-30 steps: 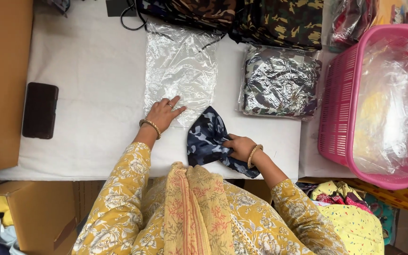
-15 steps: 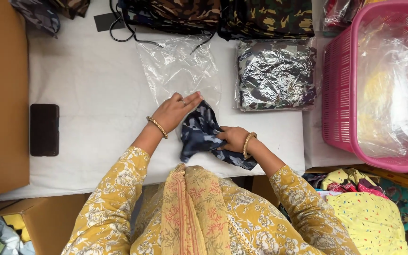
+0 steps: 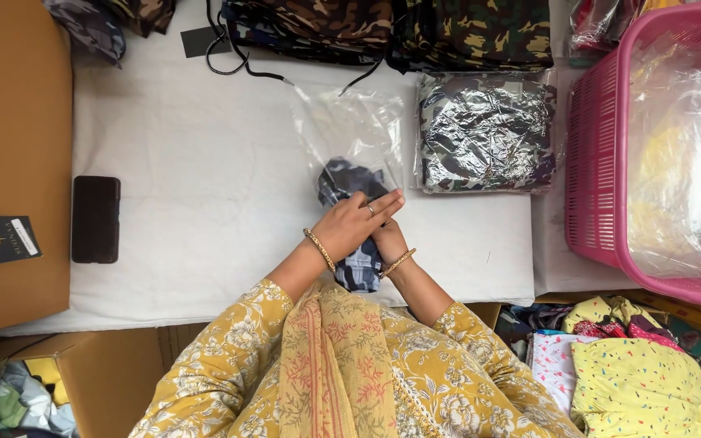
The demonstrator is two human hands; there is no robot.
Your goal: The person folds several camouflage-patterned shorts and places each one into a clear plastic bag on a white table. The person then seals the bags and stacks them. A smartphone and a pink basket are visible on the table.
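A folded dark blue patterned garment (image 3: 362,271) lies partly inside a clear plastic bag (image 3: 350,130) on the white table (image 3: 204,162). Its front end shows through the bag; its rear end sticks out toward me. My left hand (image 3: 354,227) rests on the bag's mouth with straight fingers, holding it against the garment. My right hand (image 3: 389,242) grips the garment and is mostly hidden under the left hand. Both wrists carry gold bangles.
A bagged camouflage garment (image 3: 484,134) lies right of the bag, with stacked camouflage garments (image 3: 415,32) behind. A pink basket (image 3: 598,162) lined with plastic stands at the right. A black phone (image 3: 95,219) and a brown box (image 3: 18,122) are on the left.
The garment has slid forward into the bag. My right hand pushed it in from the near edge, and my left hand moved over the bag's mouth on top of it.
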